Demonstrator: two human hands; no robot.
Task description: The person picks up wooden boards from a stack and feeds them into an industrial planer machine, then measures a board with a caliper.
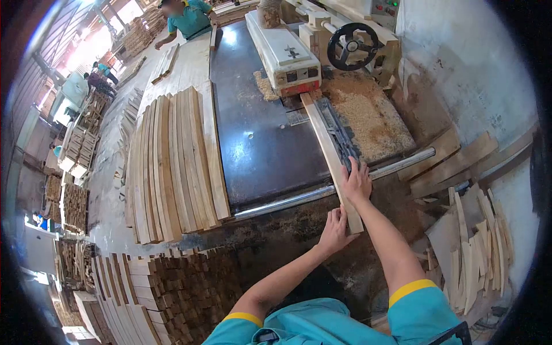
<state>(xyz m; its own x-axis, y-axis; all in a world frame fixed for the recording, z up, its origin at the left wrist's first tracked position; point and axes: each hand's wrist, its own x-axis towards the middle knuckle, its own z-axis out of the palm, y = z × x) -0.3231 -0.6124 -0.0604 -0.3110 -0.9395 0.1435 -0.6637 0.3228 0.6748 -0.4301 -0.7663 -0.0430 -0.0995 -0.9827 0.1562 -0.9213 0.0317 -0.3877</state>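
Observation:
A long wooden board [326,138] lies lengthwise on the dark metal machine table [253,167]. Its far end reaches the front of the white machine housing [296,66], and its near end sticks out past the table's front roller bar. My left hand [335,232] is closed around the board near that end, from the left side. Farther up, my right hand [357,183] grips the board's right edge, fingers pointing forward beside a black metal guide [339,132]. The guide runs along the board's right side. Whatever is inside the housing is hidden.
Several boards [172,164] lie side by side left of the table, above stacked wood [190,287]. A black handwheel [352,46] and sawdust [365,115] are at right. Offcuts [477,247] lean by the wall. Another person [190,22] stands at the far end.

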